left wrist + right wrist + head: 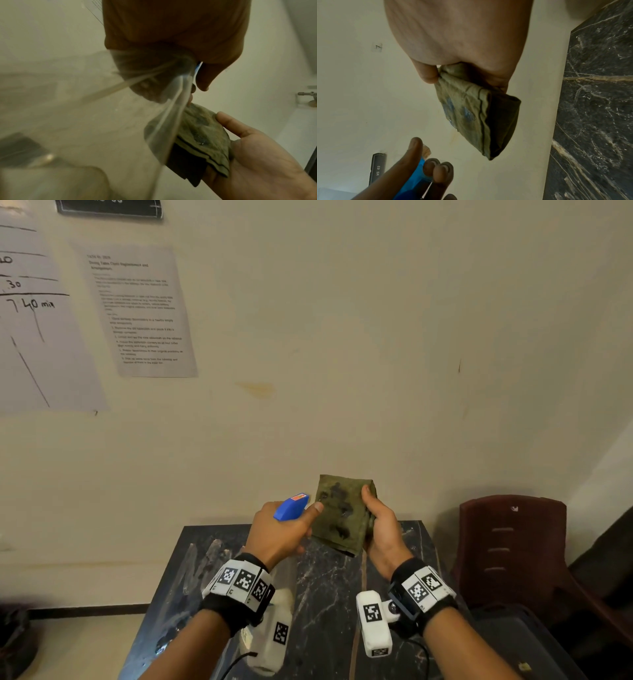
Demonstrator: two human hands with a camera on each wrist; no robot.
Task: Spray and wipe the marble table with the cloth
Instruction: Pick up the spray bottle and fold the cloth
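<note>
At lower centre, the left hand (281,534) has its grip closed around the spray bottle (291,506), its nozzle facing the folded, damp-spotted cloth (344,513) clamped in the right hand (382,529) above the marble surface (329,594); spraying appears under way, so the next move is probably to lower the cloth and wipe.

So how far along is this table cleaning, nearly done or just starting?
Early. The folded green cloth in the right hand already shows dark wet patches. The left hand grips the spray bottle, nozzle toward the cloth. Both are above the marble table; the wiping looks left to do.
</note>
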